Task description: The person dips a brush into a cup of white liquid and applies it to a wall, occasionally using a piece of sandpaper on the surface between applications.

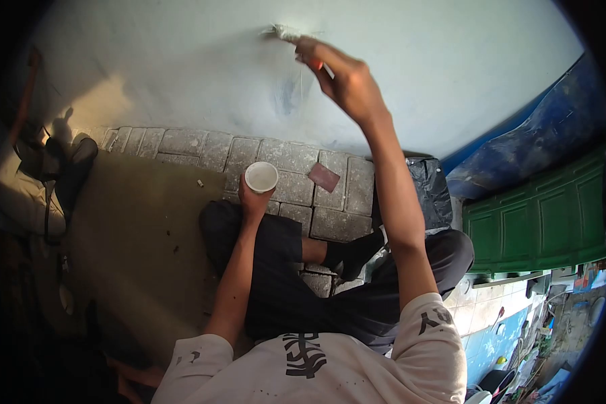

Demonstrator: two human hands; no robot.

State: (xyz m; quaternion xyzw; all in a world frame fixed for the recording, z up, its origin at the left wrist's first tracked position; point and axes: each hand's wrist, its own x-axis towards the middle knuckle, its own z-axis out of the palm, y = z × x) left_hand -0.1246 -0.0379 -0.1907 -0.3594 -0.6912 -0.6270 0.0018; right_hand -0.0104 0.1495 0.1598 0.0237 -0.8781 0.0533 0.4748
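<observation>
Legs in dark trousers (283,283) are folded on the ground below a white printed shirt (316,363), so the person sits close up against the work. Just past the knee, the left hand (252,202) has its grip wrapped around a small white cup (261,176), held upright with the open mouth facing up (what is inside cannot be made out). Under and beyond it lie grey paving stones (195,145), with a flat reddish scrap (324,176) lying on them just beside the cup and a crumpled black bag (429,192) off to the right. Farther out, the right hand (347,84) reaches high, its grip pinched shut on the handle of a brush (284,31) whose bristles touch the pale wall (182,67) near the top of the view. Most of the wall looks evenly pale, which suggests that the broad covering is largely done. A faint bluish patch (288,94) below the brush reads as a spot not yet fully covered, and the upper strip where the bristles sit seems to be the part in hand. With the cup held ready, the brushing looks well along rather than finished. At the left edge another person (27,182) sits by the same wall, and to the right stand a blue sheet (539,135) and a green panelled door (545,225).
</observation>
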